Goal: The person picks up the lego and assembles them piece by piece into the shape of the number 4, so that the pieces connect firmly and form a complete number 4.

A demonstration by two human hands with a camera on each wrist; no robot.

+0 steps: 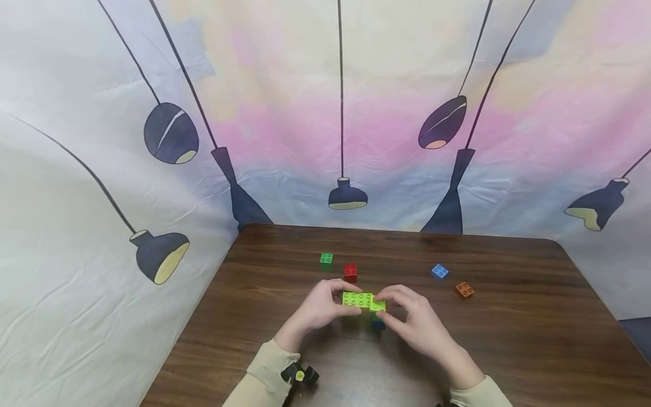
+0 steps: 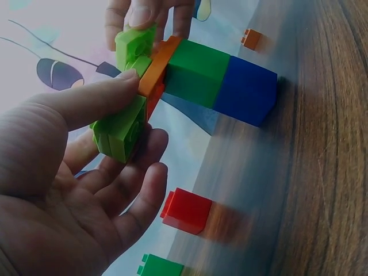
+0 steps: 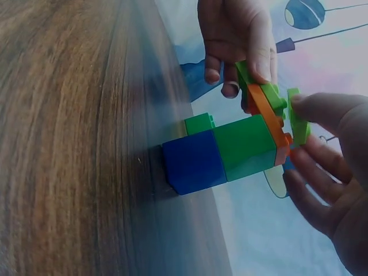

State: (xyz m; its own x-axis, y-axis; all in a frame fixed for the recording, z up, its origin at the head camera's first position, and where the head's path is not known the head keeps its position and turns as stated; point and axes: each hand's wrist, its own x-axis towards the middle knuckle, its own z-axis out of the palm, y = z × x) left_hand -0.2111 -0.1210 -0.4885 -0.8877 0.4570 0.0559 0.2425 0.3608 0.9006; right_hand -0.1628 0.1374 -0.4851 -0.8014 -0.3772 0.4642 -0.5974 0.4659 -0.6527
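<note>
A stack of toy building bricks stands between the hands: a blue brick (image 2: 247,89) at the table, a green brick (image 2: 198,72) on it, then an orange piece (image 3: 264,109). A lime brick (image 1: 356,299) lies across the top, and my left hand (image 1: 321,305) holds it between thumb and fingers. With thumb and fingers my right hand (image 1: 419,322) pinches a smaller lime brick (image 3: 298,118), slightly tilted at the stack's top. In the right wrist view a narrow gap separates it from the longer lime brick. From the head view, the stack's lower part is mostly hidden.
Beyond the hands on the brown wooden table (image 1: 254,271) lie a green brick (image 1: 326,260) and a red brick (image 1: 350,273). Farther right are a light blue brick (image 1: 439,271) and an orange brick (image 1: 465,290). A lamp-printed cloth (image 1: 300,141) hangs behind the table.
</note>
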